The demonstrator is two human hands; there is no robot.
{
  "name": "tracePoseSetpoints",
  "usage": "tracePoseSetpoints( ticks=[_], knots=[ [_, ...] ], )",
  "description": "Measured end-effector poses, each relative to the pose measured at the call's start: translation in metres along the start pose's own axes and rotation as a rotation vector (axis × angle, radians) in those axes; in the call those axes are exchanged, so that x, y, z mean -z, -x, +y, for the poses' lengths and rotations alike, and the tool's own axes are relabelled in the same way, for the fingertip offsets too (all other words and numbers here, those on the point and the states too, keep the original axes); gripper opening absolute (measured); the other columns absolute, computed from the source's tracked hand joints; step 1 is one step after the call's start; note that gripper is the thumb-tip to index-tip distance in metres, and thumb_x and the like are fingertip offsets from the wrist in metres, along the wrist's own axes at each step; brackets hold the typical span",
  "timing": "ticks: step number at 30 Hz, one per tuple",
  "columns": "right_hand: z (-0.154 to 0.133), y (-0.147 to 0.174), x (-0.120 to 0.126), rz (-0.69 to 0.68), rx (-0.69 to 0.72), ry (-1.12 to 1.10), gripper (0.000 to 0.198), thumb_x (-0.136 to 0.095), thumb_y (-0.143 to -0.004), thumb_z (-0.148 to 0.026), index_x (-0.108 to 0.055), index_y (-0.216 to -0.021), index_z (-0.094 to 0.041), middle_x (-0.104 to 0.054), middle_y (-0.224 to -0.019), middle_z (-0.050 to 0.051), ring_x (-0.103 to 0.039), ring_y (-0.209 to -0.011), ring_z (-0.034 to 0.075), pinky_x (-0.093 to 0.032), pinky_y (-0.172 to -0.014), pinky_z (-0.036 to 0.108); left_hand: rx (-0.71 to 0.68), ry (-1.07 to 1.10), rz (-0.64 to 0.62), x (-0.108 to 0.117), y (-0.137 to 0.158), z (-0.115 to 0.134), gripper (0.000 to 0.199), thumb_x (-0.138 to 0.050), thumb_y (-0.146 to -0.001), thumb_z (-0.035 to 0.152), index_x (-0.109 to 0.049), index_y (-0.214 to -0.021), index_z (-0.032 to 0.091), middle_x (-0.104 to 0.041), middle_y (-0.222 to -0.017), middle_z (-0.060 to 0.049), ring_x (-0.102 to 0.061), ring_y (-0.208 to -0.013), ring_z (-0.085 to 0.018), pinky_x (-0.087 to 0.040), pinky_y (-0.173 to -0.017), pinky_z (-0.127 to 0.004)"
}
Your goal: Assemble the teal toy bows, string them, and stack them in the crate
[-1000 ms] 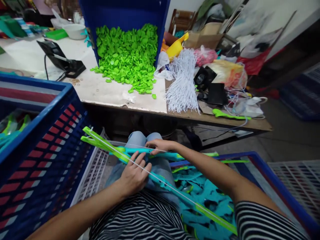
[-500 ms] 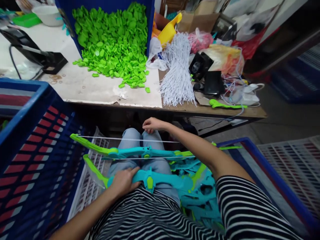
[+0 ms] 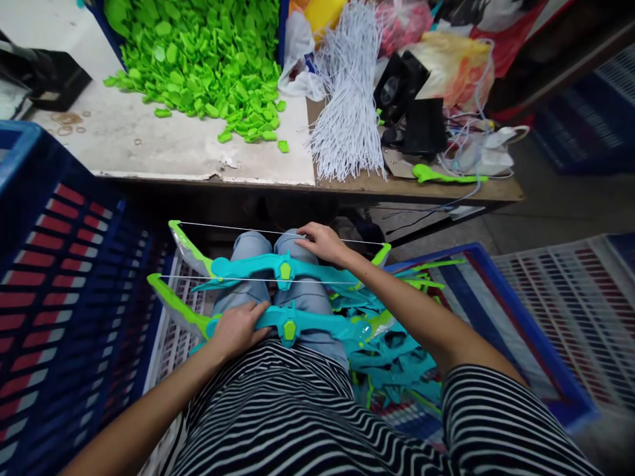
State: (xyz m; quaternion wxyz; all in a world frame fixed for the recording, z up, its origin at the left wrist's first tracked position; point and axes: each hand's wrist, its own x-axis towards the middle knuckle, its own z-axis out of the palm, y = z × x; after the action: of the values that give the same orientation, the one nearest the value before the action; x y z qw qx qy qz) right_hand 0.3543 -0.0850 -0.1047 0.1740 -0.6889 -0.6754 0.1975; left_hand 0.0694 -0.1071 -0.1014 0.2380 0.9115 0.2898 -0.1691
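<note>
Two toy bows with teal middles and green limbs lie across my lap, one beyond the other. My left hand (image 3: 242,329) is closed round the left part of the near bow (image 3: 322,322), its thumb and fingers on the teal grip. Over my knee, my right hand (image 3: 321,242) has its fingers partly stretched out, at the white string of the far bow (image 3: 253,266); whether they touch the string I cannot tell. A green badge sits at the centre of each bow. The near bow's string (image 3: 238,279) passes just in front of the far bow.
More teal bow parts (image 3: 391,357) lie in a blue crate (image 3: 546,357) at my right. Another blue crate (image 3: 44,165) stands left. On the table (image 3: 169,155) are piled green pieces (image 3: 198,73), a bundle of white cords (image 3: 347,112), a black fan (image 3: 399,86) and a green limb (image 3: 446,176).
The view has tilted down. The far bow now shows its badge face and lies further from the near bow. My right hand's fingers have straightened; my left hand keeps its hold.
</note>
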Motion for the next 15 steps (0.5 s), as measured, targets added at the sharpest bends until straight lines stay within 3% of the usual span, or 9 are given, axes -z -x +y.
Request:
tracePoseSetpoints(
  ticks=[2,5,9,12,15],
  knots=[
    [-0.007,0.006,-0.005,-0.058,0.068,0.062,0.032,-0.058,-0.085,-0.034,-0.064,-0.109,-0.014,-0.063,-0.103,0.011,-0.058,-0.093,0.021,-0.045,-0.082,0.031,0.0,-0.029,-0.012,0.001,-0.001,0.002,0.048,-0.051,-0.086,0.04,-0.048,-0.13,0.022,-0.063,-0.109,-0.01,-0.062,-0.095,-0.026,-0.048,-0.079,-0.035],
    [-0.02,0.019,-0.014,-0.21,0.183,0.16,0.057,-0.065,-0.079,-0.046,-0.054,-0.125,-0.016,-0.058,-0.112,0.015,-0.053,-0.104,0.027,-0.044,-0.086,0.038,0.032,-0.129,0.027,-0.002,-0.005,0.012,0.048,-0.054,-0.085,0.031,-0.046,-0.132,0.02,-0.06,-0.108,-0.012,-0.058,-0.097,-0.026,-0.047,-0.079,-0.035],
    [-0.027,0.032,-0.021,-0.293,0.166,0.215,0.079,-0.066,-0.075,-0.052,-0.038,-0.139,-0.016,-0.053,-0.119,0.018,-0.049,-0.111,0.033,-0.043,-0.087,0.045,0.019,-0.237,0.068,-0.007,-0.012,0.036,0.049,-0.04,-0.089,0.014,-0.04,-0.137,0.022,-0.058,-0.106,-0.013,-0.057,-0.098,-0.025,-0.046,-0.078,-0.035],
    [-0.023,0.037,-0.013,-0.223,0.155,0.116,0.071,-0.061,-0.08,-0.05,-0.04,-0.138,-0.015,-0.052,-0.122,0.018,-0.049,-0.113,0.031,-0.043,-0.092,0.045,-0.068,-0.217,0.046,0.004,-0.014,0.046,0.044,-0.036,-0.09,0.014,-0.046,-0.132,0.022,-0.057,-0.107,-0.013,-0.057,-0.097,-0.026,-0.047,-0.076,-0.036],
    [-0.017,0.044,0.012,0.019,0.151,-0.006,0.054,-0.053,-0.086,-0.048,-0.051,-0.129,-0.016,-0.055,-0.119,0.015,-0.052,-0.112,0.026,-0.043,-0.096,0.042,-0.068,-0.205,0.09,0.033,-0.02,0.038,0.045,-0.041,-0.086,0.015,-0.047,-0.131,0.019,-0.056,-0.11,-0.013,-0.056,-0.098,-0.026,-0.048,-0.079,-0.038]
  ],
)
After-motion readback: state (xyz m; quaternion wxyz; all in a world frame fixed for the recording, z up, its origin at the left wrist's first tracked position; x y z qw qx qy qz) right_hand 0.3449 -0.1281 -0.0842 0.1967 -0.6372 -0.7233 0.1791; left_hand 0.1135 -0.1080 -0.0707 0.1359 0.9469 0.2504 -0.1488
